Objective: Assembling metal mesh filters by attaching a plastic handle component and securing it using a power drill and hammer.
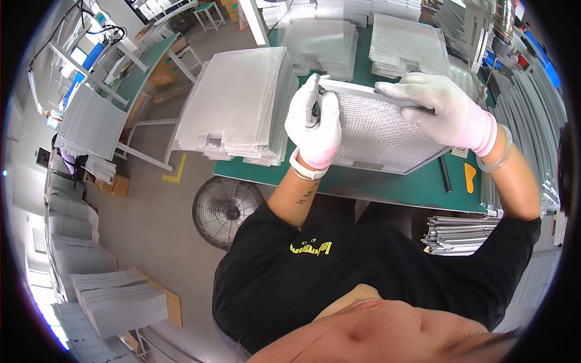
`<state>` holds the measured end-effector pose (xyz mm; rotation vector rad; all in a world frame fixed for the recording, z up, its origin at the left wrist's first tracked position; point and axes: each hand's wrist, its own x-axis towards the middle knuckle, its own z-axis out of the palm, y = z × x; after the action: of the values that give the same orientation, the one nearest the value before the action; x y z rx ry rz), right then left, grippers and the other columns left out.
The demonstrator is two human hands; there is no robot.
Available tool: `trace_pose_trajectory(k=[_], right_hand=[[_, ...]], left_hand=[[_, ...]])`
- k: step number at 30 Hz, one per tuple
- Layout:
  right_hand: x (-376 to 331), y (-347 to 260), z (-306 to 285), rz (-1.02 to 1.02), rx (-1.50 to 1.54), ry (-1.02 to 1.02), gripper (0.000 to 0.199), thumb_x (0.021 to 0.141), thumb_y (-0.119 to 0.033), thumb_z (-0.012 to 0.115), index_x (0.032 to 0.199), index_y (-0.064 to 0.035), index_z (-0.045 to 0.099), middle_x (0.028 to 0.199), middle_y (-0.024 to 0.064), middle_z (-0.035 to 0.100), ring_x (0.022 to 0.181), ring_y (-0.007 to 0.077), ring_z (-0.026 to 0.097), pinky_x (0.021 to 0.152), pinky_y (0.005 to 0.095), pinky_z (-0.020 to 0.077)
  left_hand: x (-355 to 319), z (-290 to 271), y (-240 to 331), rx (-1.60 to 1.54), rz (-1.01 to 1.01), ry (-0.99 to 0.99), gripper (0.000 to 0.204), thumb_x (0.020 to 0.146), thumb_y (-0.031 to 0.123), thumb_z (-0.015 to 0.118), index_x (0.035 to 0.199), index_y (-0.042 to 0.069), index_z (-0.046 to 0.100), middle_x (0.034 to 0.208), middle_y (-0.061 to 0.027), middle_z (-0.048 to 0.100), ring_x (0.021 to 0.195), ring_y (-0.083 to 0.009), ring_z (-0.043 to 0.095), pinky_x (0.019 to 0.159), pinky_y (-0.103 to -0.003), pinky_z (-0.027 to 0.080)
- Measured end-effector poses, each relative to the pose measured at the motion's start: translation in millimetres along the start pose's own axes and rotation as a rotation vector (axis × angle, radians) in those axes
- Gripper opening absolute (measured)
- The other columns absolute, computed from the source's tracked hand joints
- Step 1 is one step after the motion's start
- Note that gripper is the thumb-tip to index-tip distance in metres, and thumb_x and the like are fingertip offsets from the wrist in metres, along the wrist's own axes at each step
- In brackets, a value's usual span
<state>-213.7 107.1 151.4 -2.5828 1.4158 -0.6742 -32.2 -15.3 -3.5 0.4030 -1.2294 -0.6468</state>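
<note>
A mesh filter panel (378, 130) with a thin grey-white frame leans over the green table in front of me, its near edge low. My left hand (313, 124), in a white glove, is closed at the panel's far left corner, thumb and fingers pinching the frame. At the far right edge, my right hand (440, 106), also gloved, has its fingers over the frame and its thumb below, closed around it. Part of the frame's far side is hidden behind both hands.
Stacked mesh sheets (236, 100) stand left of the panel, with more mesh stacks (408, 45) behind. On the green table (387, 189) lie a black rod (445, 174) and an orange tool (469, 177). A floor fan (230, 213) stands at the left; metal strips (460, 234) lie below the table.
</note>
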Motion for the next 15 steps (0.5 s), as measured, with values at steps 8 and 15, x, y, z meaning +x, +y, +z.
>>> trace_pose_trajectory(k=[8,15], right_hand=[[4,-8,-6,-0.033,-0.081,-0.028,0.051,0.078,0.003,0.064,0.129,0.0005,0.065,0.09,0.0209,0.065,0.084,0.0379,0.065,0.078,0.0415,0.0519],[39,-27,-11,0.055,-0.063,-0.138,0.029,0.085,-0.005,0.065,0.113,0.0003,0.064,0.091,0.0212,0.067,0.086,0.0384,0.068,0.077,0.0422,0.054]], left_hand=[[9,-1,3,-0.415,-0.023,-0.078,0.038,0.087,-0.004,0.072,0.124,0.0,0.064,0.107,-0.0085,0.068,0.079,-0.0075,0.058,0.069,-0.021,0.048],[15,-16,-12,-0.271,0.078,-0.222,0.035,0.091,-0.001,0.071,0.123,0.004,0.058,0.119,-0.0103,0.059,0.087,-0.01,0.061,0.072,-0.021,0.05]])
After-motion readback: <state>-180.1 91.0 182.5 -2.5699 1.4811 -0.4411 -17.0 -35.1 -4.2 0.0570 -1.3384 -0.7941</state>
